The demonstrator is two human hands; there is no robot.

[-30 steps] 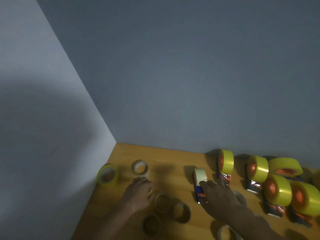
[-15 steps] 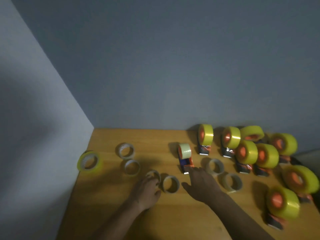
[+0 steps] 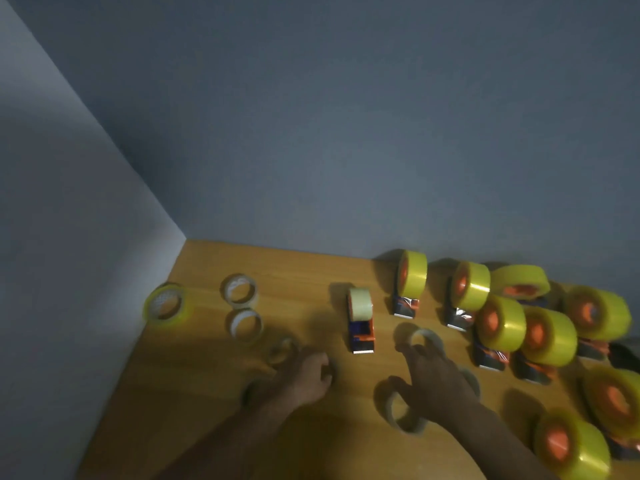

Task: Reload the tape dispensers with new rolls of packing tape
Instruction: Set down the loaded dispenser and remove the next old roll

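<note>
Landmark: the blue-and-orange tape dispenser carrying a thin pale roll, standing alone near the middle of the orange-brown wooden tabletop.

Right of it, along the wall: a cluster of dispensers wearing fat yellow rolls with orange cores. Judged already reloaded and parked out of the working zone. The landmark's roll is far thinner and paler, so it is probably the next unit to service; that would explain its gap from the cluster.

Left of the landmark: loose rings lie flat, a yellow-tinted tape roll by the corner and two pale, near-empty rings between. Likely spent cores or leftovers, sorted away from the finished units.

Right hand: just below and right of the landmark, fingers spread wide and straight, holding nothing, reaching over a pale ring lying flat. Contact with that ring cannot be confirmed through the blur.

Left hand: below and left of the landmark, fingers curled beside a small brownish ring. Whether it grips anything cannot be told.

Estimate: most units done; one refill pending.
</note>
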